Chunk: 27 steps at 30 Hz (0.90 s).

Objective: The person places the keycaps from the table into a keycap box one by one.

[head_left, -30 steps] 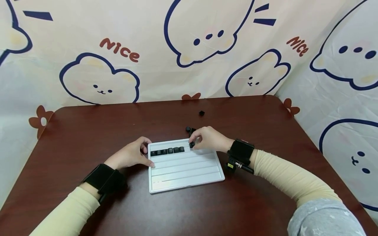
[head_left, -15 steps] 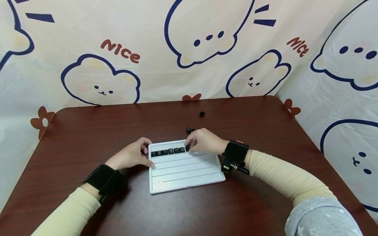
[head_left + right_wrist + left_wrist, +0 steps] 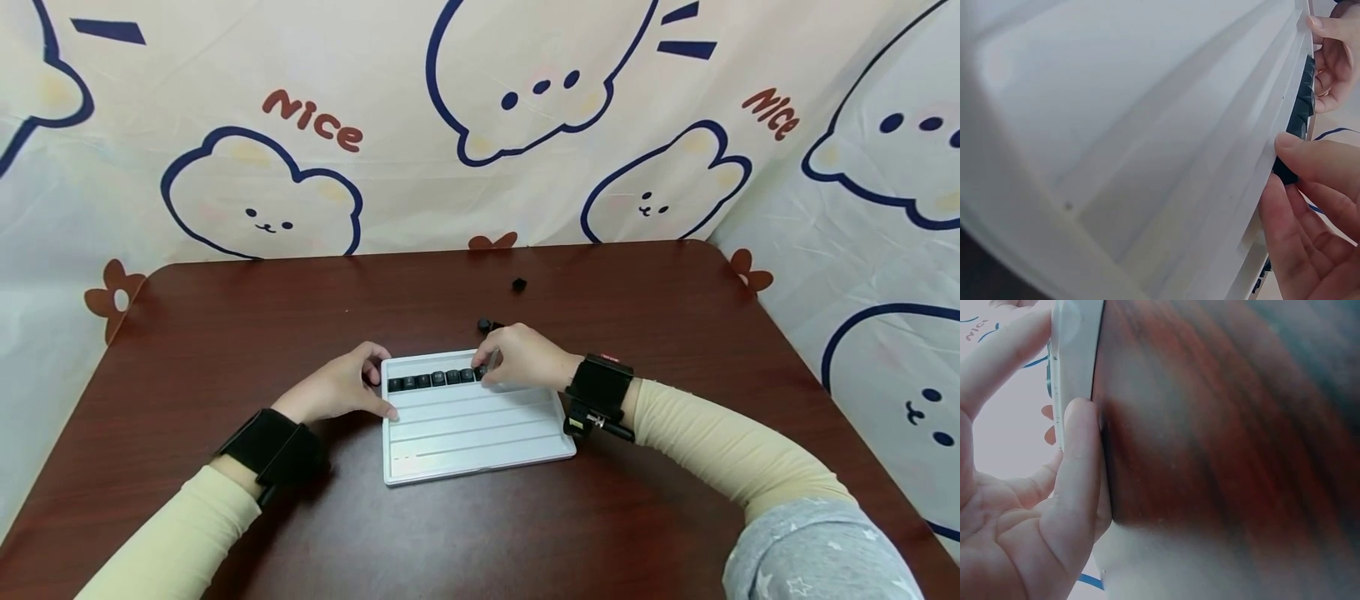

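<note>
A white ridged tray [image 3: 480, 433] lies on the table, with a row of black keycaps [image 3: 438, 378] in its topmost channel. My left hand [image 3: 341, 385] holds the tray's left edge; its thumb lies on the rim and a finger runs along the side in the left wrist view. At the right end of the row, my right hand [image 3: 528, 357] pinches a black keycap [image 3: 1284, 172] between thumb and fingers. In the right wrist view this keycap sits in line with the others, partly hidden by the fingertips.
Just behind the tray, loose black keycaps [image 3: 484, 325] lie partly covered by the right hand. Farther back is another single black keycap [image 3: 519, 285]. The brown table [image 3: 315, 533] meets a printed cloth backdrop [image 3: 420, 200] at its far edge.
The right hand has moved left and brought its keycap to the end of the row, then stayed there. The left hand keeps its place on the tray. The head view has shifted slightly.
</note>
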Tool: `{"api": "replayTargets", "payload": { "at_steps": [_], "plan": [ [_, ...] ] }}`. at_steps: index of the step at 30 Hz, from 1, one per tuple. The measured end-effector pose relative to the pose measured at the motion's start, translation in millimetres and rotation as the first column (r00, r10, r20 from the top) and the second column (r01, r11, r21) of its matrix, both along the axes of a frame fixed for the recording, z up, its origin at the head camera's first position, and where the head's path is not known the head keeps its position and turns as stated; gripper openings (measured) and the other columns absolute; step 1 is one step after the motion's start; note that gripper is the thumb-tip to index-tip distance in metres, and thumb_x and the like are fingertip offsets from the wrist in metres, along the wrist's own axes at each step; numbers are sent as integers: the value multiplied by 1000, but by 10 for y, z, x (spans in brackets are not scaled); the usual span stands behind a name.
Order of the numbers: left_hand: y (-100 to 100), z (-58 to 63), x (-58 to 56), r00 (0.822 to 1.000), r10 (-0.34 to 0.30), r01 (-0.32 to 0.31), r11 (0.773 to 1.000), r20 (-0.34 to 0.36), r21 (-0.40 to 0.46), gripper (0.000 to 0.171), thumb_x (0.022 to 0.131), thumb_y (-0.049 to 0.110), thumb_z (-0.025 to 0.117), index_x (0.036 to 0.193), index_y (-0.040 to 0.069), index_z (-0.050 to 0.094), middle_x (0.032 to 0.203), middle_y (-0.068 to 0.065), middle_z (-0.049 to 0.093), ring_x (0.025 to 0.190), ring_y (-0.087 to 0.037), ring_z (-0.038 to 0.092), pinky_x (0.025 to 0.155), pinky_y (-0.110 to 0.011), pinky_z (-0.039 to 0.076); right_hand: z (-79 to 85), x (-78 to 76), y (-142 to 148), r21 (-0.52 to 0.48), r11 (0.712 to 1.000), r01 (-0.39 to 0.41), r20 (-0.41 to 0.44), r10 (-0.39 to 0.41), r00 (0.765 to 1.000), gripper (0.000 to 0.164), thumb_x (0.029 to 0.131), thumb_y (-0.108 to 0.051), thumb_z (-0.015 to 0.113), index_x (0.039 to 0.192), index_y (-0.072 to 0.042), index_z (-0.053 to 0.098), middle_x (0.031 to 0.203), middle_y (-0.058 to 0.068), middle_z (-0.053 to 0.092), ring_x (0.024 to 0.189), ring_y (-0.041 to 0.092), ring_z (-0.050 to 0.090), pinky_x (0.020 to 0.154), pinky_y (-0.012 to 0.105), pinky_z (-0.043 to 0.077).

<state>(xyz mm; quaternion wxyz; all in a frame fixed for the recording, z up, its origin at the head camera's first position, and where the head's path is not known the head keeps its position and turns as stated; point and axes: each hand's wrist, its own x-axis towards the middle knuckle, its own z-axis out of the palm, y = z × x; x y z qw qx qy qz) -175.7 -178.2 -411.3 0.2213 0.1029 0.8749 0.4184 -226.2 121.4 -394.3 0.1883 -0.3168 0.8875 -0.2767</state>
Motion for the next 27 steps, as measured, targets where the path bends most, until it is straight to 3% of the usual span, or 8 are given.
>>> {"api": "replayTargets", "payload": {
  "at_steps": [27],
  "plan": [
    [-5, -5, 5, 1000, 11, -11, 1000, -2, 11, 76, 73, 14, 94, 131, -1, 47, 100, -15, 51, 87, -26, 51, 72, -35, 41, -31, 16, 18, -34, 999, 33, 17, -32, 999, 19, 84, -4, 84, 102, -8, 80, 104, 2, 72, 84, 12, 65, 75, 28, 54]
  ]
}}
